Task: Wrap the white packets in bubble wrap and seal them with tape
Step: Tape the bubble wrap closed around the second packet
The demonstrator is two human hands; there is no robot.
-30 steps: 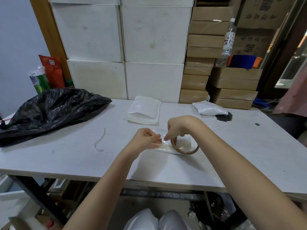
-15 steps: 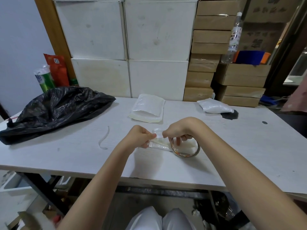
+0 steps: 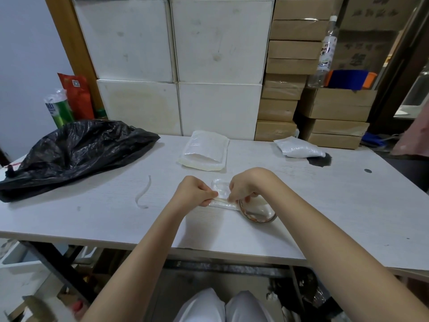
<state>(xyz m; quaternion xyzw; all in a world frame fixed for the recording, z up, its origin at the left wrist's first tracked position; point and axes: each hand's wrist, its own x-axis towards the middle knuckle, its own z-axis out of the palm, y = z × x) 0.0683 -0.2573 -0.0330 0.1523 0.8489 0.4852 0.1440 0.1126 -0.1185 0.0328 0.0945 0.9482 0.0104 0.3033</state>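
On the white desk (image 3: pixel 325 205), beside a black bin bag (image 3: pixel 69 152), the left hand (image 3: pixel 192 194) and right hand (image 3: pixel 246 187) pinch a tape strip (image 3: pixel 222 200) over what seems a bubble-wrapped packet (image 3: pixel 220 189), touching the tape roll (image 3: pixel 257 212).

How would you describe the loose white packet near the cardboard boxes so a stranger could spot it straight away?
Start at the stack of brown cardboard boxes behind the white table. Right in front of them, at the table's far right edge, lies the white packet. It is plump and filled with white grains, with a dark stain beside it, unlike the flat bubble wrap pouches at the middle.
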